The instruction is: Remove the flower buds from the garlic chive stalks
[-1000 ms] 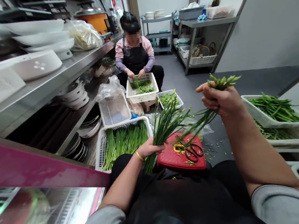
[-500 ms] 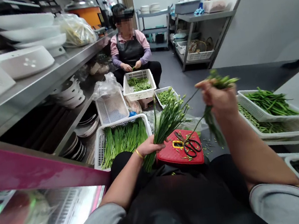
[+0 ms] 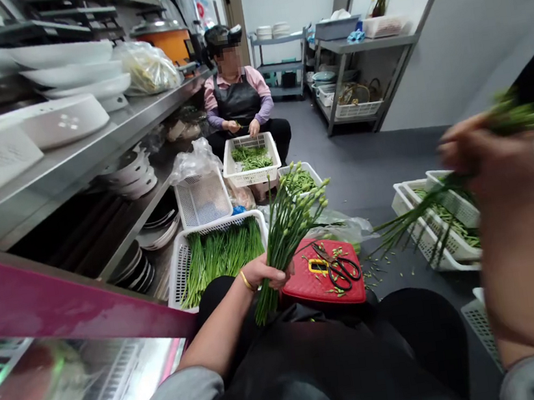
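My left hand (image 3: 265,272) is wrapped round a thick bunch of green flower stems (image 3: 286,224), held upright with the buds at the top. Raised at the right, my right hand (image 3: 491,151) grips a second bundle of green stems (image 3: 398,225), whose thin ends trail to the left; it is somewhat blurred. Black-handled scissors (image 3: 343,273) lie on a red stool top (image 3: 302,282) between my knees, among scattered bud scraps. Left of it, a white basket (image 3: 174,284) holds long green stems (image 3: 223,258) laid side by side.
Ahead, a seated person (image 3: 238,95) handles greens over a white basket (image 3: 254,177). An empty basket (image 3: 202,198) stands nearby. Stacked baskets (image 3: 408,207) are at the right, partly behind my right arm. A steel shelf (image 3: 138,118) with dishes runs along the left.
My right hand has swung right and outward with its bundle, away from the left bunch. My left hand has tilted its bunch more upright. The seated person's hands have shifted slightly.
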Demonstrator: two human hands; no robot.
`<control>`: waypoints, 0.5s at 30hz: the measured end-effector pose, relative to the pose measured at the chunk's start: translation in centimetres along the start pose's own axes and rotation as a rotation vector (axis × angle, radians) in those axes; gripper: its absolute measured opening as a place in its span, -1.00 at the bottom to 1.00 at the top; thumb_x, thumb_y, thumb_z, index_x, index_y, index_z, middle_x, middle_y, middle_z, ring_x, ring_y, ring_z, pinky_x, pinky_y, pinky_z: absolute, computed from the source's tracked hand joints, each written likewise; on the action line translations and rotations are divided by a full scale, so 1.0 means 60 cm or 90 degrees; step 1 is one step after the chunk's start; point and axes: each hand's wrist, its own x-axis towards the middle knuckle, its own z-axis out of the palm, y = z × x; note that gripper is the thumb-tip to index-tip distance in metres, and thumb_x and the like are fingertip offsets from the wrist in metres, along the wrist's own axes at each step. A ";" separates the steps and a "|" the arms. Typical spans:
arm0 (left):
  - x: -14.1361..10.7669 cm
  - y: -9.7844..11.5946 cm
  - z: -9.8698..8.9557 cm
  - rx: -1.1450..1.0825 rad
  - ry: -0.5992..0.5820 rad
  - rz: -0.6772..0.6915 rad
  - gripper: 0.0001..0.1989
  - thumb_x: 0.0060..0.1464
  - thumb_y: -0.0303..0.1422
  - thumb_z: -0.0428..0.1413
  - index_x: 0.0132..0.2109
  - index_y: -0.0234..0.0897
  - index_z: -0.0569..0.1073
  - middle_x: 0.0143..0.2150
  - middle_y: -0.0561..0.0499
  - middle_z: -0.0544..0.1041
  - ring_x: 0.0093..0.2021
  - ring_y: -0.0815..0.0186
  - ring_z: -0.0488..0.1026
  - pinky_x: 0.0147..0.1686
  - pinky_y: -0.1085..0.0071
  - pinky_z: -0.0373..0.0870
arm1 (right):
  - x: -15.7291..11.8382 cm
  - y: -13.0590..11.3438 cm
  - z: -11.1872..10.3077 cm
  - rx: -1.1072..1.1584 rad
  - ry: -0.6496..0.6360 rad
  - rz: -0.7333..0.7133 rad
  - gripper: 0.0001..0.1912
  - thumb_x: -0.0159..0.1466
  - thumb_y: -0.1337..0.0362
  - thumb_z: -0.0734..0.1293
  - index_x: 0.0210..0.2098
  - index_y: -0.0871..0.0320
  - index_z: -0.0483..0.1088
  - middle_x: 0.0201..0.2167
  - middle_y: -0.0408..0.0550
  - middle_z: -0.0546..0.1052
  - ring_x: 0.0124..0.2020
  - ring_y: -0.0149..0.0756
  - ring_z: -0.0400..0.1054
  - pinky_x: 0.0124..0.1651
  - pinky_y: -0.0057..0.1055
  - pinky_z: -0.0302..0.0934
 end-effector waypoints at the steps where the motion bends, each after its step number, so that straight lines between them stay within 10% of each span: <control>1: 0.002 0.001 0.007 -0.007 -0.033 -0.013 -0.63 -0.29 -0.17 0.32 -0.48 -0.37 0.38 -0.77 0.14 0.24 -0.77 0.49 0.11 -0.72 0.49 0.06 | -0.002 0.016 0.037 0.045 0.037 -0.011 -0.76 -0.08 0.15 0.54 -0.56 0.10 0.45 -0.76 -0.22 0.24 -0.75 -0.51 0.01 -0.70 -0.48 -0.20; 7: 0.009 0.005 0.043 -0.031 -0.139 -0.072 -0.61 -0.33 -0.13 0.31 -0.49 -0.36 0.39 -0.79 0.11 0.21 -0.78 0.46 0.11 -0.74 0.47 0.05 | -0.010 0.063 0.236 0.266 -0.211 0.083 -0.62 -0.15 0.09 0.48 -0.38 0.18 0.49 -0.73 -0.31 0.15 -0.73 -0.60 -0.11 -0.69 -0.56 -0.26; 15: 0.010 -0.007 0.053 -0.015 -0.124 -0.140 -0.62 -0.34 -0.19 0.32 -0.40 -0.38 0.44 -0.77 0.13 0.26 -0.79 0.47 0.10 -0.76 0.48 0.03 | -0.025 0.019 0.247 0.245 -0.327 0.103 -0.67 -0.13 0.07 0.50 -0.51 0.20 0.46 -0.77 -0.31 0.13 -0.73 -0.61 -0.14 -0.65 -0.54 -0.26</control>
